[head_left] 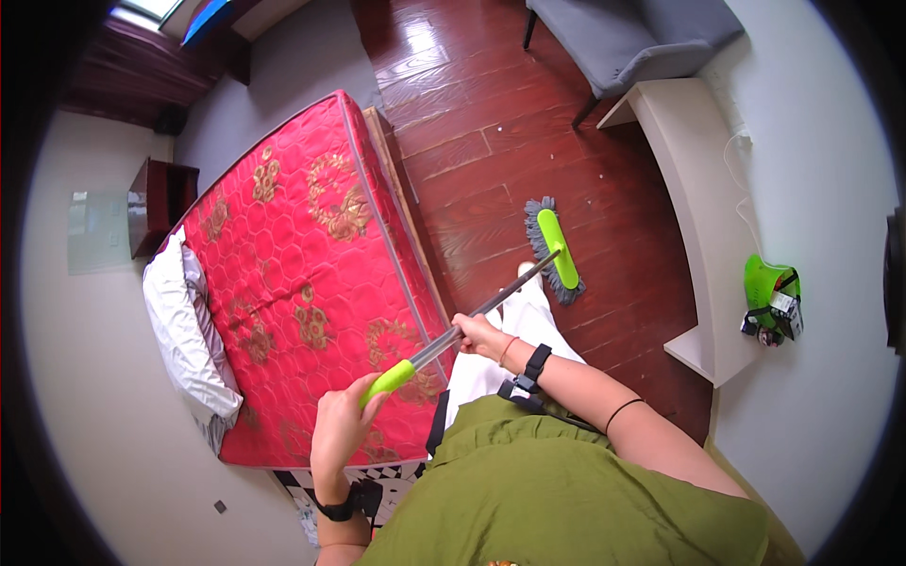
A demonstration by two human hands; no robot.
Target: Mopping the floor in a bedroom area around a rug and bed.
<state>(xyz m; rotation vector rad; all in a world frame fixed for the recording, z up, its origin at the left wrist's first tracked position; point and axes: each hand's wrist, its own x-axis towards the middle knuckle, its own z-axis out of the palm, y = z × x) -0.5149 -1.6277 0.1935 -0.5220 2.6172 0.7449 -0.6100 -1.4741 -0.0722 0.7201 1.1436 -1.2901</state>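
I hold a mop [491, 300] slantwise across my body with both hands. My left hand [342, 420] is closed round the bright green grip at the top of its handle. Farther down, my right hand [479, 337] wraps the grey metal pole. The mop head [557, 247], a green plate fringed with grey strands, rests on the dark red wooden floor [462, 179] just ahead of my feet. My white trousers partly show beneath the pole.
A bed with a red, gold-patterned mattress [283, 217] stands close on the left, a white pillow [189, 330] at its far side. On the right are a pale desk [675, 151] and a grey armchair [642, 47]. A green bag-like item [769, 283] sits by the right wall.
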